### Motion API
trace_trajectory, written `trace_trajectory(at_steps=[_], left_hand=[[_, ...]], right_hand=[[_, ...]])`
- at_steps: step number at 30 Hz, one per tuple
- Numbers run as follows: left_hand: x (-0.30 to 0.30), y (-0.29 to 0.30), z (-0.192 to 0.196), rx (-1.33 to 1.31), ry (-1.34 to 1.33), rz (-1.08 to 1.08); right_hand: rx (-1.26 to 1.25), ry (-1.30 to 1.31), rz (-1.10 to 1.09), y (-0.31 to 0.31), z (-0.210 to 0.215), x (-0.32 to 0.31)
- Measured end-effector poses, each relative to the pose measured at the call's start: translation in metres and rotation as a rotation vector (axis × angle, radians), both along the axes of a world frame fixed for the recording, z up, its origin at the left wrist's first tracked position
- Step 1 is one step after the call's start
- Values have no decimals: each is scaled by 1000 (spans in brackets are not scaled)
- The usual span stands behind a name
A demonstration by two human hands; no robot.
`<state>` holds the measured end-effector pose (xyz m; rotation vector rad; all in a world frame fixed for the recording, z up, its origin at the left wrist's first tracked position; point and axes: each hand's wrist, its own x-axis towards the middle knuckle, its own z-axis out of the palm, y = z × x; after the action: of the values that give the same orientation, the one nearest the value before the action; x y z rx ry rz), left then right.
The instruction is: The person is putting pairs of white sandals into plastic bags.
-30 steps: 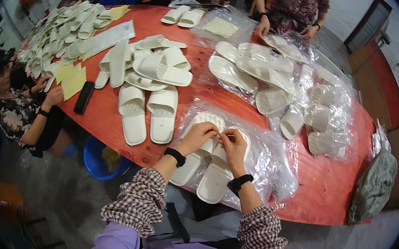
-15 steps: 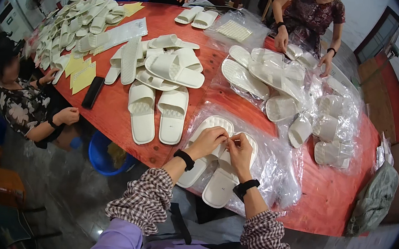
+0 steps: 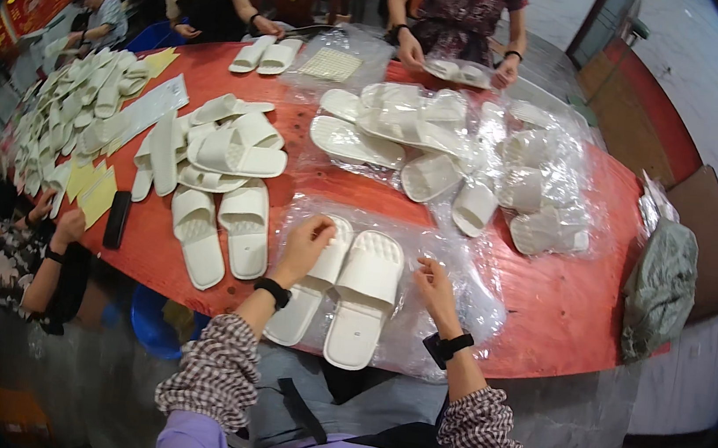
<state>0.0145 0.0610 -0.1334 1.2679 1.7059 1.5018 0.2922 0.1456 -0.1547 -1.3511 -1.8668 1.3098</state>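
Observation:
A pair of white slippers lies side by side in front of me, toes pointing away, on clear plastic bags [image 3: 476, 301]. Above the left edge of the left slipper [image 3: 295, 316] is my left hand [image 3: 310, 241], fingers loosely bent, with nothing visible in them. My right hand [image 3: 435, 288] hovers over the plastic, a little to the right of the right slipper [image 3: 355, 339]. Its thumb and fingers are slightly apart, and I see nothing held there. The right slipper shows a bumpy footbed beyond its strap.
Loose white slippers [image 3: 238, 155] lie stacked on the red table [image 3: 581, 313] at left, beside a black case [image 3: 117, 219] and yellow cards [image 3: 97, 194]. Bagged slippers [image 3: 436, 131] cover the back right. Co-workers stand or sit around the table; a blue basin [image 3: 151, 324] is below its edge.
My hands, which met over the slippers' toe ends, have separated to left and right. The right slipper now lies straighter beside the left one. The whole view has shifted.

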Motion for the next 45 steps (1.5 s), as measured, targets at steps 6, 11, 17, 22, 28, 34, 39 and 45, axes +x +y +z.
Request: trace_trajectory(at_steps=[6,11,17,22,28,34,39,45], left_hand=[[-39,-15,100,122,161,198],[-198,-20,176,344,482,586],[-103,-2,149,143,688,125],[80,-54,74,-202,637,-620],[68,-60,6,-561,1063,-395],[54,-58,-12,-507,926,-437],[44,-67,-23,-544,942,-448],[52,-73,-29,-550,935,-412]], right_hand=[[-51,257,19,2,-33,23],[-55,270,64,1,-21,27],[53,202,41,3,-29,36],[-48,251,99,3,-23,21],[3,95,305,27,-5,36],[526,-262,-280,145,69,108],[716,-695,-459,212,47,103],[683,-793,-563,274,11,119]])
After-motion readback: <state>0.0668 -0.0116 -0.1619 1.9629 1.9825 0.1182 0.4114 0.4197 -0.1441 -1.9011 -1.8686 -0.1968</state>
